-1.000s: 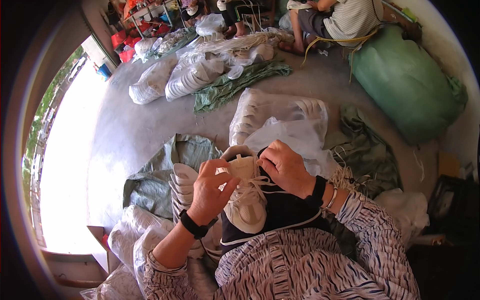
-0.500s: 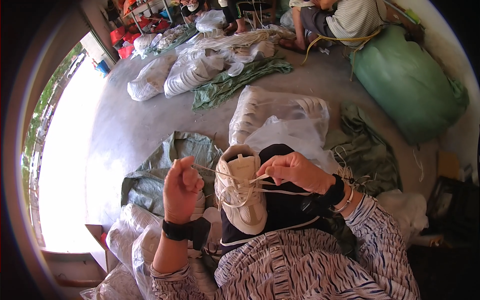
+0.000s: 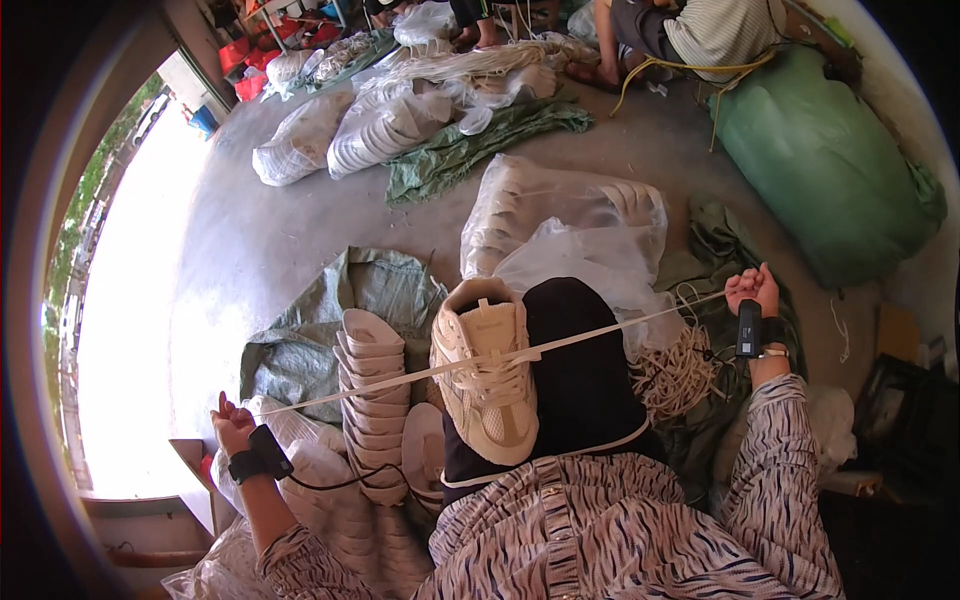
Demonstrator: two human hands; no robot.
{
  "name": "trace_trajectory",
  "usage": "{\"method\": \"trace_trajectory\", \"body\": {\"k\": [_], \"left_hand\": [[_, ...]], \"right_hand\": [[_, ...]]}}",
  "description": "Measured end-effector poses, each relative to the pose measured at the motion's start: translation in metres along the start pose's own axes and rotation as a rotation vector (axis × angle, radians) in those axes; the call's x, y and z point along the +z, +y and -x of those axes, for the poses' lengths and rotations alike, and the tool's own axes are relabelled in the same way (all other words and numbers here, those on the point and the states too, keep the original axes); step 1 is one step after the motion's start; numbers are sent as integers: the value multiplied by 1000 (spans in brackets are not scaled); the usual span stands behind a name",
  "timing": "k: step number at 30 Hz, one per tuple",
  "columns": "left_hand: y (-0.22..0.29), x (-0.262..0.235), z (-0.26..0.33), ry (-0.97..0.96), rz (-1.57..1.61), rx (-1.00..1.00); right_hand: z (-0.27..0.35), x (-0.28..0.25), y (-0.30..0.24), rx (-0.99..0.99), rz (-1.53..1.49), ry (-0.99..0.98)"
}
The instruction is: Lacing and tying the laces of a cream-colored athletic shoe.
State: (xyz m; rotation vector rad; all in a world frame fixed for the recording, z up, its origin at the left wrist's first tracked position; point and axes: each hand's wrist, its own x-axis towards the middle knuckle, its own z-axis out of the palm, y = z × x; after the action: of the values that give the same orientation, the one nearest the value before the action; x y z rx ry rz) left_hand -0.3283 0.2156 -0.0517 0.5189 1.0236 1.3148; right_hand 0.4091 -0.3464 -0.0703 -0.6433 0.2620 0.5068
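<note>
My arms are flung wide now. Half a second ago both my hands were close in over the shoe, the left raised beside it and the right pinching at the laces; now they have pulled far apart, and the lace [image 3: 560, 345] is drawn out into one long taut line between them. My left hand [image 3: 232, 424] is down low by the edge of the sacking, closed tight around one end of the lace, a black band on the wrist. My right hand [image 3: 752, 292] is up and out over the green cloth, fisted on the other end, also with a black band and a small device strapped on.

The cream sneaker [image 3: 487, 378] has stayed on my dark-trousered knee [image 3: 585, 380], toe pointing back toward me, tongue up. It sits about midway between my hands, well apart from both, with the stretched lace crossing over its eyelets. Just left of the shoe stands a stack of pale shoe soles [image 3: 372, 405], and to the right, near my knee, lies a tangle of loose laces [image 3: 683, 372]. Beyond it sits a clear plastic bag [image 3: 560, 215] of more soles on the concrete floor [image 3: 260, 230].
</note>
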Motion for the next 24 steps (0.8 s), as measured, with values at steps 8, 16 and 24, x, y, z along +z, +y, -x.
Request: {"method": "trace_trajectory", "body": {"k": [8,16,24], "left_hand": [[-134,258,296,-1017,-1223,866],[-158,275,287,-1243,-1360,819],[-158,261,260,-1220,-1389,117]], "right_hand": [[113,133,114,107,1016,-512],[170,135,182,-478,1552,-1464],[163,155,176,-62,1245,-859]]}}
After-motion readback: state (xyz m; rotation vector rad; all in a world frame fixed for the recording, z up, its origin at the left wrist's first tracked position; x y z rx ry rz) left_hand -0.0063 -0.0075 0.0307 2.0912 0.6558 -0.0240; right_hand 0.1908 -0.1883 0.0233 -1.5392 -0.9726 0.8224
